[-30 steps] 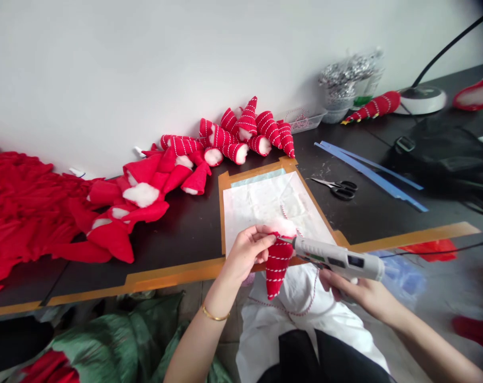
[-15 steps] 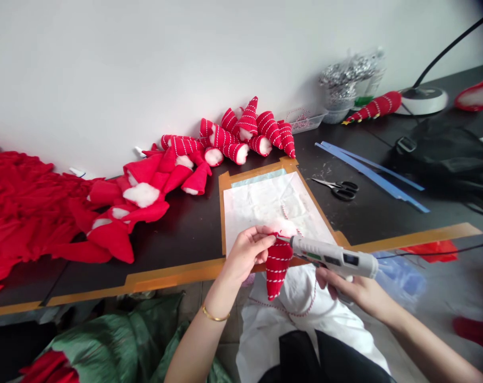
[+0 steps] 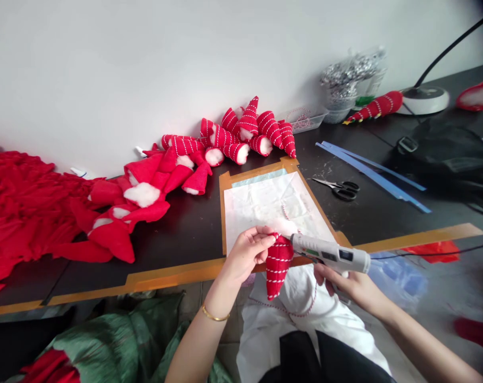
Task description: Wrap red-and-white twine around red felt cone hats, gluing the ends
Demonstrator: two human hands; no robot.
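Here we are at a dark counter [image 3: 177, 239] against a plain white wall [image 3: 146, 69], with a sheet of crinkled white paper [image 3: 265, 207] lying on a tan-edged board [image 3: 421, 238]. Over on the left, a heap of bright red felt [image 3: 22, 213] runs into stuffed hats, then a cluster of white-stitched cones [image 3: 245, 133]. The glue gun [image 3: 329, 254] has backed off from a moment ago, its nozzle now just beside the cone rather than at its top. The left hand [image 3: 247, 252] is clamped on the open end of a red felt cone [image 3: 279, 266], held above the counter's edge, point down. The right hand [image 3: 345, 284] is wrapped around the glossy grey gun. Soft felt, fluffy white stuffing, neat pale stitching!
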